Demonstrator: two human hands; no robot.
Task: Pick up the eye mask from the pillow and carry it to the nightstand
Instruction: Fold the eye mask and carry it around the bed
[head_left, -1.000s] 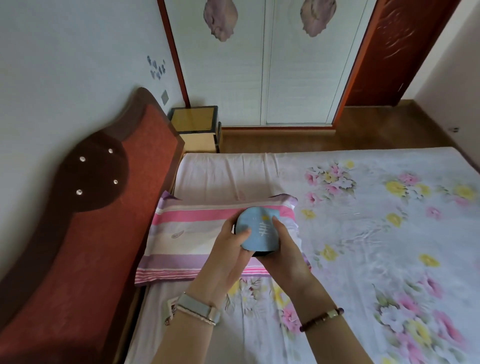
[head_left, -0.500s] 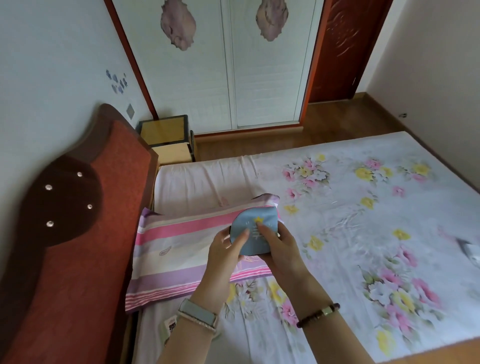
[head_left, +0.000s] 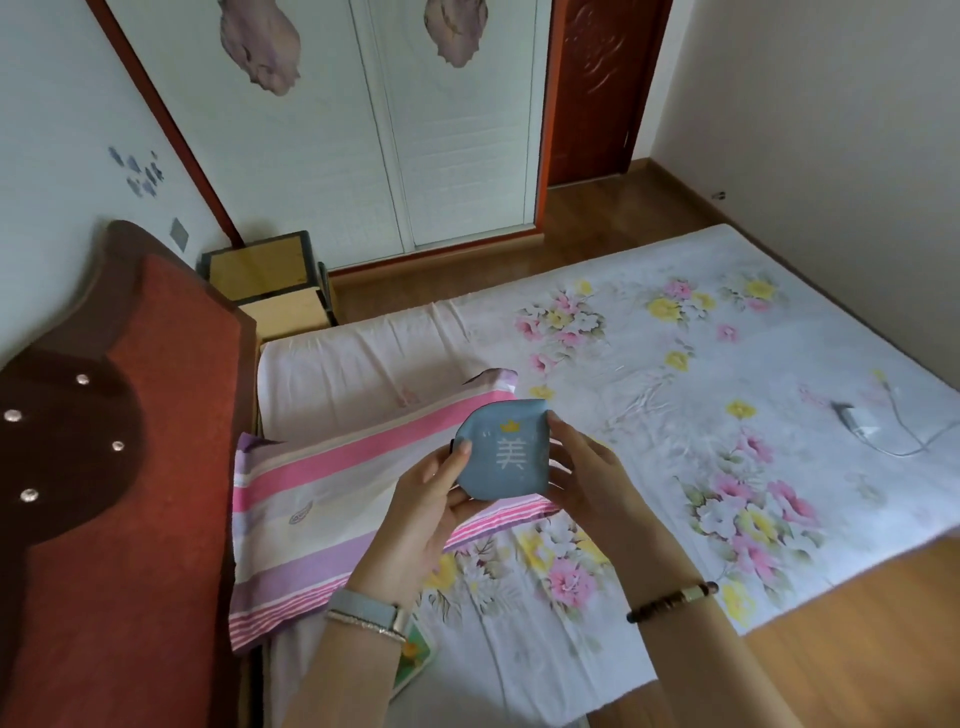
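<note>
The blue eye mask (head_left: 503, 451), folded, with a white character and a small yellow crown, is lifted above the pink and purple striped pillow (head_left: 332, 499). My left hand (head_left: 431, 499) grips its left edge from below, thumb on the face. On its right edge my right hand (head_left: 587, 467) holds it. The nightstand (head_left: 262, 267), dark framed with a yellow top, stands beyond the bed's far side next to the headboard.
A red and brown headboard (head_left: 130, 467) runs along the left. The floral bedsheet (head_left: 675, 389) carries a white charger with cable (head_left: 857, 426) at the right. White wardrobe doors (head_left: 415, 130) and a dark red door (head_left: 602, 88) stand behind; wooden floor (head_left: 831, 649) lies at lower right.
Both hands have raised the eye mask off the pillow and turned its printed face towards me. The view has swung right, so the bed's right edge and the charger now show.
</note>
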